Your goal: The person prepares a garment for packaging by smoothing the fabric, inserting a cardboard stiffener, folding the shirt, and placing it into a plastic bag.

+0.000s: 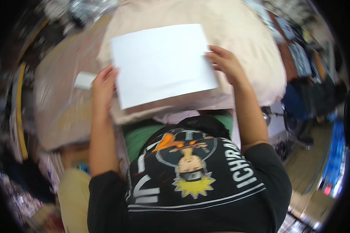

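A blank white sheet of paper (163,64) is held up by its two side edges over a cream cloth (249,50). My left hand (104,83) pinches its left edge, fingers closed on it. On the opposite edge, my right hand (226,64) grips the paper between thumb and fingers. The sheet tilts slightly, its right side higher than its left. A small white block-shaped thing (84,80) lies just left of my left hand.
A plastic-wrapped, brownish padded surface (62,89) stretches along the left of the cloth. Far right, another person (317,97) in dark clothes is by a table with folded fabrics (299,58). Blue plastic-wrapped goods (334,155) stand at the lower right.
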The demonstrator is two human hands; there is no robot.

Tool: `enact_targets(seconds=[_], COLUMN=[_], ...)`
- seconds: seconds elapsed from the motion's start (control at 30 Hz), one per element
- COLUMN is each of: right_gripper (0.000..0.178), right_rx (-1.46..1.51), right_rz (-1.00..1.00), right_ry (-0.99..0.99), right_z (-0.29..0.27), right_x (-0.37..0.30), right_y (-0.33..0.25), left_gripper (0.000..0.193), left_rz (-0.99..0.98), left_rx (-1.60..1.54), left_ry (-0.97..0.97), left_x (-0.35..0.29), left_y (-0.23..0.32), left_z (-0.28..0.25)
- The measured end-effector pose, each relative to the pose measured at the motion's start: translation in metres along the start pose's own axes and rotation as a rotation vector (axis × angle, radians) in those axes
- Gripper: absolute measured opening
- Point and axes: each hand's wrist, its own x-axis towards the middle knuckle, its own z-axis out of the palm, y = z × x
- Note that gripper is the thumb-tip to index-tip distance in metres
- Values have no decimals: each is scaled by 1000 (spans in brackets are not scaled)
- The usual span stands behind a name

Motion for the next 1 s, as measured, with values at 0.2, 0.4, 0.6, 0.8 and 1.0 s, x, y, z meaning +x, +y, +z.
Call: enact_targets(seconds=[0.2, 0.4, 0.6, 0.8, 1.0], right_gripper=[46, 29, 18, 25, 36], right_rx=[-6, 128, 142, 274, 31], right_rz=[104, -320, -795, 1, 52], right_ry=[1, 144, 58, -16, 15], right_z=[16, 20, 17, 35, 40], right_x=[10, 31, 23, 25, 30], right_y=[18, 1, -33, 12, 5], left_gripper=[31, 25, 18, 25, 33], left_rz=[-117, 312, 417, -99, 66], left_rx=[-80, -79, -205, -262, 96], left_ry=[-30, 122, 46, -96, 19], left_x=[-14, 0, -10, -16, -13], left_y=[-13, 11, 51, 1, -25], left_z=[-8, -14, -43, -41, -35])
